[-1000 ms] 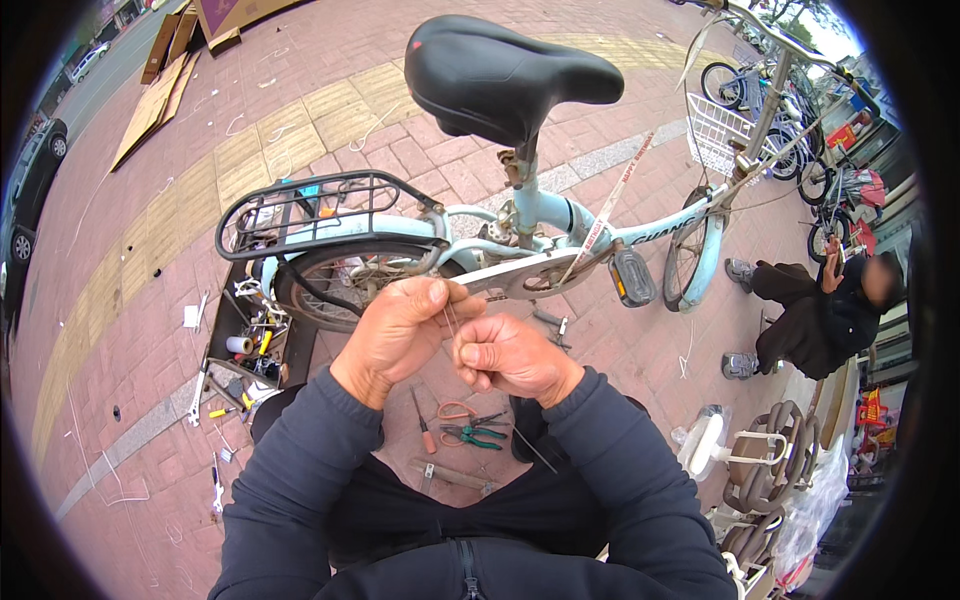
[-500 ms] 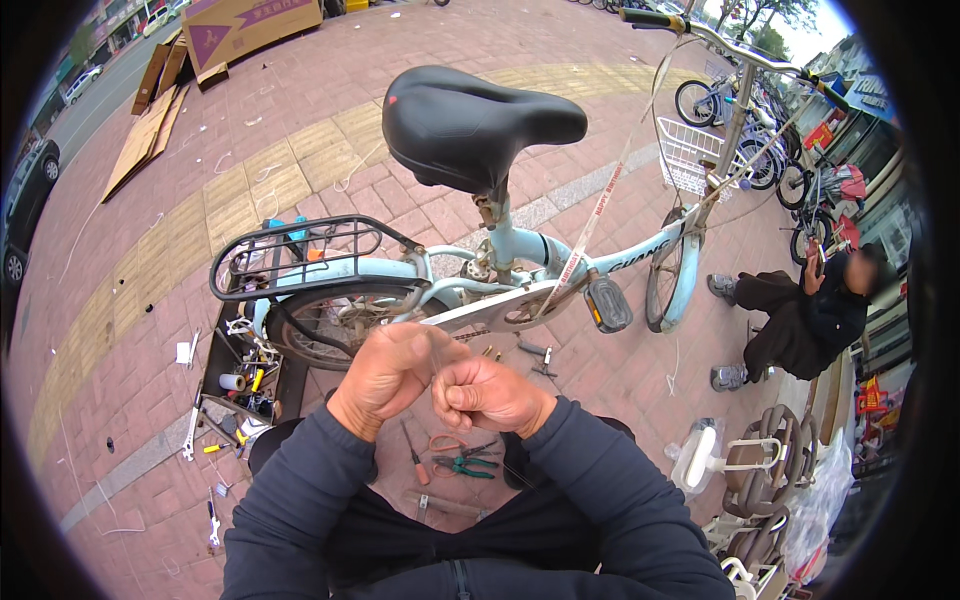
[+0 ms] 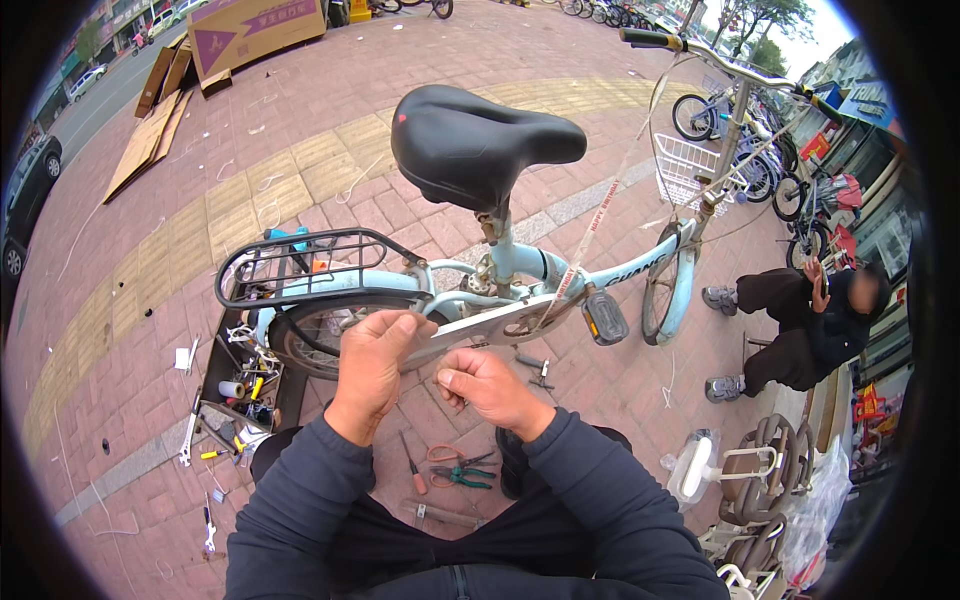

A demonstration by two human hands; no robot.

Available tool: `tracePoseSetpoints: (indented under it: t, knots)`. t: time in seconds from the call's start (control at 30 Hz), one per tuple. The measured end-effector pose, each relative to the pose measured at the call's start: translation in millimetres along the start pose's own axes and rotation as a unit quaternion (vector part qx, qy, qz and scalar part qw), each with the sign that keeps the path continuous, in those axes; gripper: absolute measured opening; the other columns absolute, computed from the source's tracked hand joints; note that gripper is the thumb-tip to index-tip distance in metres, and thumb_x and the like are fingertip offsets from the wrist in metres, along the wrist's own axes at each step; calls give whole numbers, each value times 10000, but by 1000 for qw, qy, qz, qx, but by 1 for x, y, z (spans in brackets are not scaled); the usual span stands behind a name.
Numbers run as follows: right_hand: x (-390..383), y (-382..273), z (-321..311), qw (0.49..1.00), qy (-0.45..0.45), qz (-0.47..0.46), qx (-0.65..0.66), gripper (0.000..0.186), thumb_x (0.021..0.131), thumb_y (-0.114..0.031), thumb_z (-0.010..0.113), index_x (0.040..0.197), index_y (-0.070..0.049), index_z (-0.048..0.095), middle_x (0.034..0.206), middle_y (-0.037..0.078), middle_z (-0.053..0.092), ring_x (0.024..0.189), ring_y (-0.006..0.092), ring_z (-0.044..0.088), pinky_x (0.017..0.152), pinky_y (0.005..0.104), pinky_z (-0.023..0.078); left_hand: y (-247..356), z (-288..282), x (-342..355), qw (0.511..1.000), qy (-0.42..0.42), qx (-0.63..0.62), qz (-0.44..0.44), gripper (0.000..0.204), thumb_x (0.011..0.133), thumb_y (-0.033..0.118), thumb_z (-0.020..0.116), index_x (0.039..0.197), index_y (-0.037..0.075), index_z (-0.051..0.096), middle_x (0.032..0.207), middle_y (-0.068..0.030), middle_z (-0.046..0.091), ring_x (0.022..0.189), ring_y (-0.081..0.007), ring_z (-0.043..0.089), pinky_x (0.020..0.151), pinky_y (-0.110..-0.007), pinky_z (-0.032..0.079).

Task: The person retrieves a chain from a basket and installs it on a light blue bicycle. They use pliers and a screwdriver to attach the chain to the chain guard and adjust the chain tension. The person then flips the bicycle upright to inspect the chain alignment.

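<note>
In front of the light blue bicycle (image 3: 510,262), my two hands are raised a little apart. My left hand (image 3: 368,368) is closed, thumb against fingers, near the rear wheel and chain guard (image 3: 470,326). To its right, my right hand (image 3: 492,388) is closed in a pinch. Whatever lies in either grip is too small or thin to make out. The bicycle has a black saddle (image 3: 480,142) and a black rear rack (image 3: 320,268). On the paving below my hands lie green-handled pliers (image 3: 466,474) and an orange-handled screwdriver (image 3: 413,465).
An open toolbox (image 3: 285,395) with many tools stands at the left, a wrench (image 3: 190,430) beside it. At the right sits another person (image 3: 815,300). Child seats (image 3: 765,470) and plastic wrap (image 3: 815,510) lie nearer. Cardboard boxes (image 3: 255,40) stand at the far left.
My hands have drawn apart, the left moving slightly left and the gap widening. Both fingers stay pinched. The seated person's hands have shifted, and the view has tilted slightly.
</note>
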State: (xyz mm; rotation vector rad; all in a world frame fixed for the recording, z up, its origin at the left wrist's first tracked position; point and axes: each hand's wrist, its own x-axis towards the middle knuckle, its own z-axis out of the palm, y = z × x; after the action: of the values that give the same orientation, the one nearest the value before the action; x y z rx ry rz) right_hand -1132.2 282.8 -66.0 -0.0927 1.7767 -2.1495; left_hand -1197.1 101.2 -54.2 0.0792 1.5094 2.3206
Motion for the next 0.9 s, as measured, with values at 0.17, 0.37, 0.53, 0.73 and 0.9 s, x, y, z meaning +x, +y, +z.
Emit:
tracePoseSetpoints:
  t: [0.17,0.37,0.53,0.73,0.9]
  knots:
    - [5,3,-8,893,120,-193,-388,104,942,-141,640,949,-41,669,815,122,667,721,308,656,659,396,515,11,-2,5,793,19,497,352,222,867,62,687,1083,25,725,960,-103,730,902,-251,701,858,-371,536]
    - [7,17,-18,823,99,-192,-524,94,889,-121,678,972,-84,701,850,130,648,786,364,649,685,447,521,-5,-3,-7,651,-156,708,226,91,898,191,658,845,139,710,758,-107,705,760,-353,698,679,-489,542]
    - [1,19,-20,797,52,-186,-572,42,863,-116,683,897,-104,704,818,118,614,797,356,641,687,460,519,-17,-10,-8,643,-194,729,131,134,903,238,662,879,143,754,785,-115,714,747,-369,692,655,-482,549]
    - [1,16,-20,806,36,-189,-560,52,834,-88,652,855,-82,699,827,125,616,831,359,637,703,466,525,-23,-10,-5,763,-208,608,72,177,887,258,652,861,127,769,843,-159,724,799,-418,679,729,-507,548]
    - [-1,13,-22,815,80,-185,-543,58,835,-109,643,830,-58,672,861,155,624,834,381,637,714,490,528,-24,-6,-3,778,-194,591,90,187,901,165,641,885,24,762,671,-107,714,646,-246,726,660,-372,570]
